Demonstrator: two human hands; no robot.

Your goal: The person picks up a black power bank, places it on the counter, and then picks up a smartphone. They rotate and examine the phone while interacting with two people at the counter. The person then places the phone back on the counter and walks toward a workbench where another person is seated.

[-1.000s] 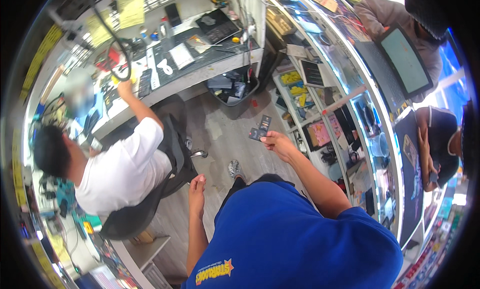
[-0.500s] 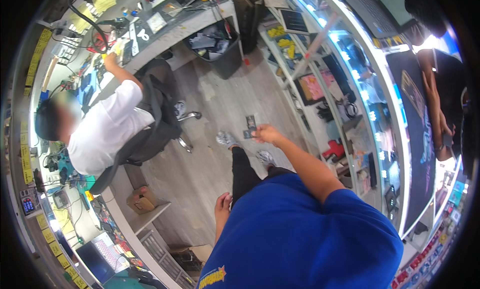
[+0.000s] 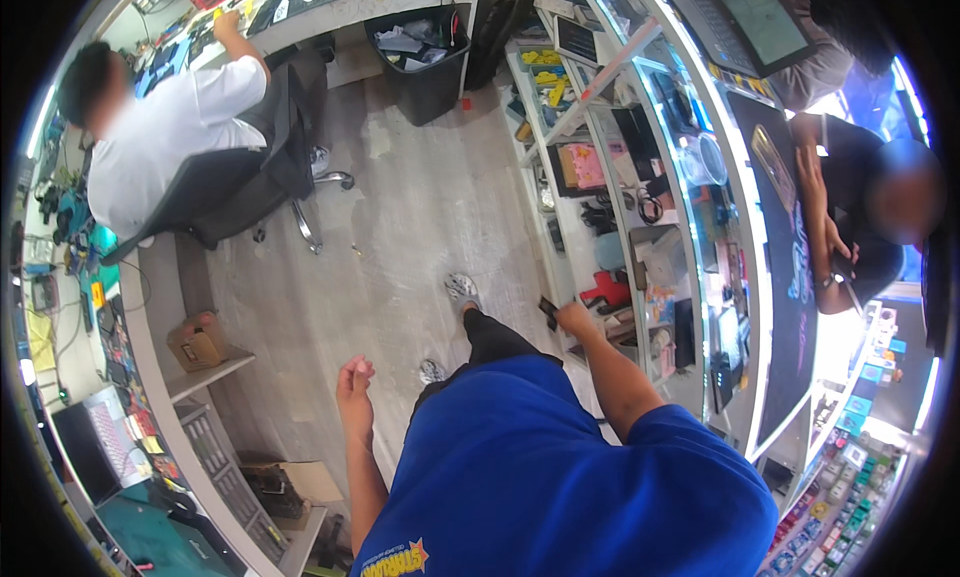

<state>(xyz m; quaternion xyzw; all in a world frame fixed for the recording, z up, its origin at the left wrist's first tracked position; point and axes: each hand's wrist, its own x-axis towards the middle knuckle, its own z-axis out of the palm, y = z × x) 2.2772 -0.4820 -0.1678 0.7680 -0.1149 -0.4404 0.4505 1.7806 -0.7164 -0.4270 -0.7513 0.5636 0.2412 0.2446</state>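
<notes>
My right hand (image 3: 576, 320) is closed on a small dark flat piece (image 3: 547, 312) that sticks out past the fingertips. Its exact kind is too small to tell. This hand hangs low over the floor, close to the shelves of the glass counter. My left hand (image 3: 355, 379) is held out over the floor on the other side of my body. Its fingers are curled in together, and I see nothing in them.
A person in a white shirt (image 3: 170, 127) sits on a black wheeled chair (image 3: 235, 177) at the left workbench. A black bin (image 3: 425, 89) stands ahead. Along the right runs a glass display counter (image 3: 690, 277), with a person (image 3: 850, 197) behind it. A cardboard box (image 3: 197, 341) rests on a low shelf.
I have stepped forward, and the seated person now lies farther left. My right hand has lowered towards the counter shelves with the dark piece. My left hand has swung up and outward.
</notes>
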